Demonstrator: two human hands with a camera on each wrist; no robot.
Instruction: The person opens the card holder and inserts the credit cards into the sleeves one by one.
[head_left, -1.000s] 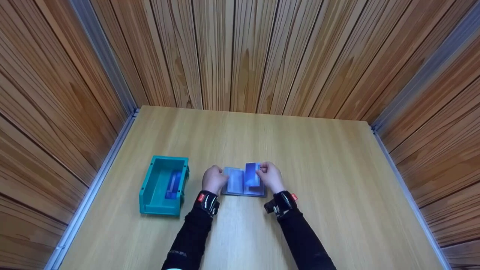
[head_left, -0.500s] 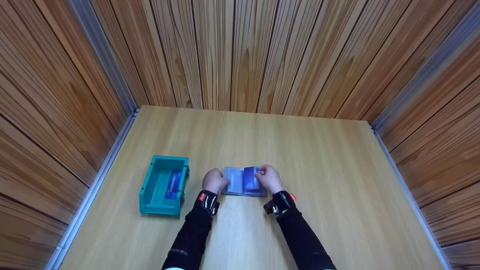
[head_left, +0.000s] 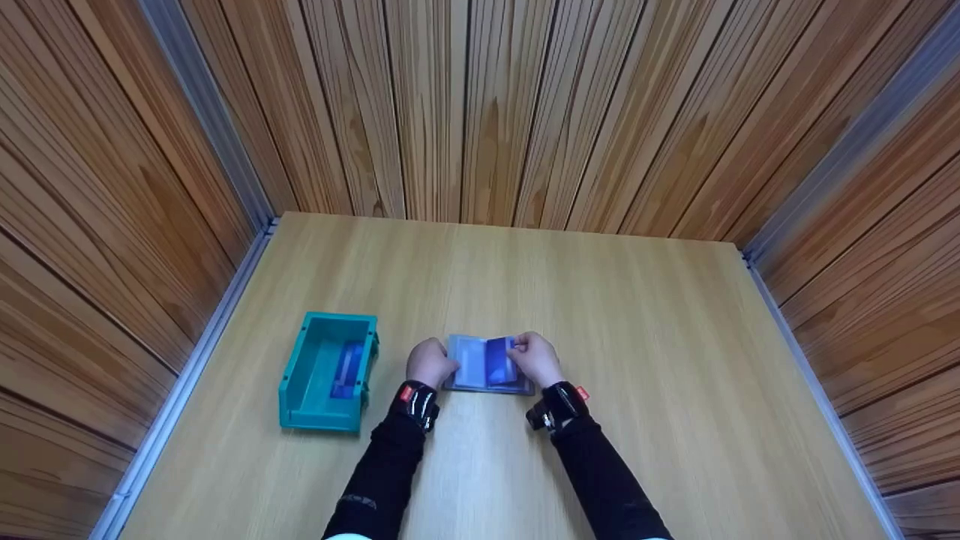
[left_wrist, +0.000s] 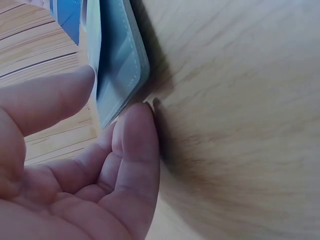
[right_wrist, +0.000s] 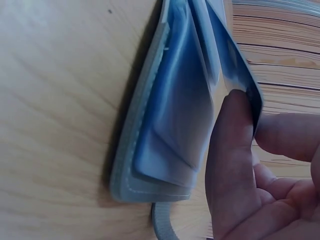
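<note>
Card holder [head_left: 486, 365] lies open on table [head_left: 645, 360], near edge, between both hands. Left hand [head_left: 429, 363] steadies its left edge, fingers loosely curled. Right hand [head_left: 534, 358] pinches a blue card [head_left: 499, 358] at a sleeve. Left: teal bin [head_left: 327, 370] holding blue cards [head_left: 346, 369].

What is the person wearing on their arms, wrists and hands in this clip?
Both arms are in long black sleeves. Each wrist carries a glossy black strapped band with a small red tag: left, right. The left hand and right hand are bare, without gloves.
</note>
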